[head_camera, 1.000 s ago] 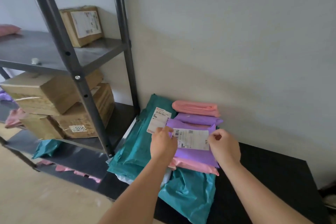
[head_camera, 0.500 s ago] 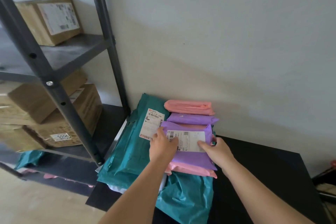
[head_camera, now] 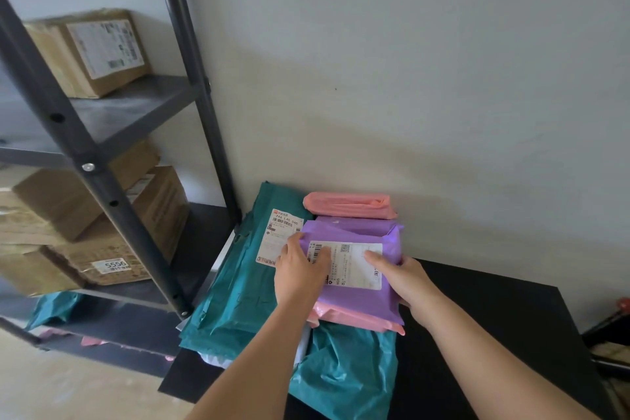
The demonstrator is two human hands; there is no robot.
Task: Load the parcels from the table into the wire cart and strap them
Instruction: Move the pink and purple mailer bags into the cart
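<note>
Your left hand [head_camera: 300, 269] and right hand [head_camera: 405, 280] clasp the purple parcel [head_camera: 358, 303] at lower centre of the frame, thumbs on top, fingers curled under its sides. Lift it level so the pink parcel [head_camera: 361, 321] beneath doesn't slide.

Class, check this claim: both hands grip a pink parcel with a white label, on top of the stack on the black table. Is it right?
Not quite. The head view shows the left hand and right hand gripping a purple parcel, not a pink one; a pink parcel lies under it. It does top the stack on the black table.
</note>
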